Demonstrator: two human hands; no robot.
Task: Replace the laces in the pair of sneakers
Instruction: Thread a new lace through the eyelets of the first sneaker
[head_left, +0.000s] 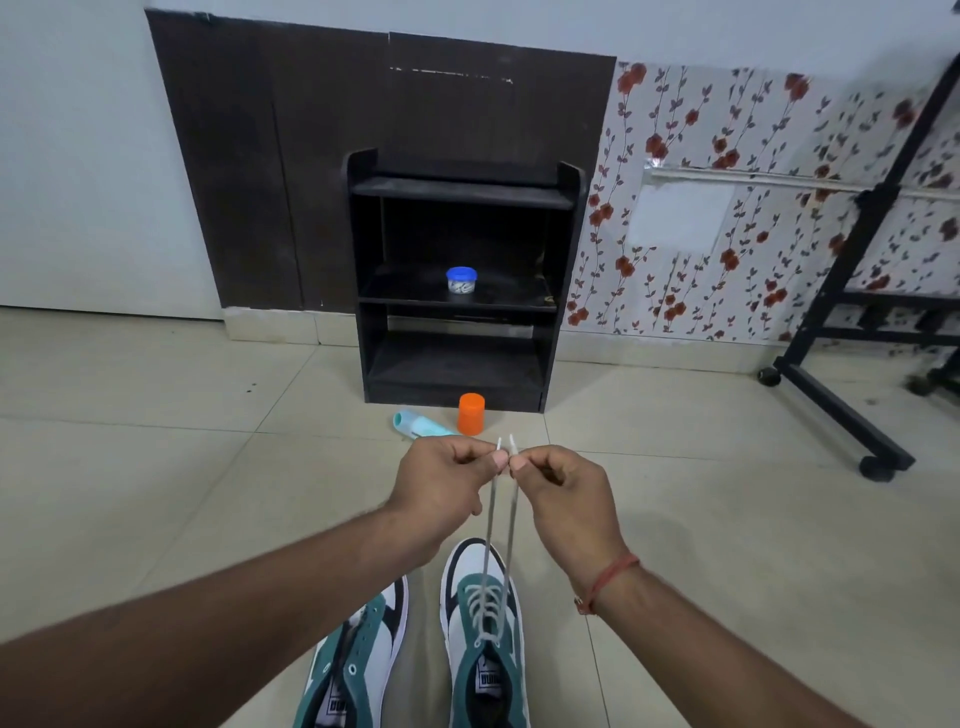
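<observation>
Both hands are raised side by side over the floor (156, 467): the left hand (441, 483) pinches one end of the white lace (488, 545) between thumb and forefinger, and the right hand (558, 488) pinches the other end the same way, the two stiff tips poking up just above the fingers and nearly touching. From the pinches the two strands run taut down toward 6 o'clock to the right sneaker (483, 634), a green and white shoe whose eyelets already carry crossed lacing. The left sneaker (358, 660) lies just beside it at 7 o'clock, with what looks like a dark lace in it, though that part is hard to make out. I judge the lace to be light, soft and limp, so it keeps shape only under tension; the firm tips are the sensible place to hold it for evening the lengths or threading, while the shoe itself is light enough to lift if pulled hard. At 12 o'clock beyond the hands stand an orange cup (471, 413), a pale blue tube (415, 423) lying on the tiles, and a black shelf unit (462, 280) holding a small blue-lidded jar (461, 282).
</observation>
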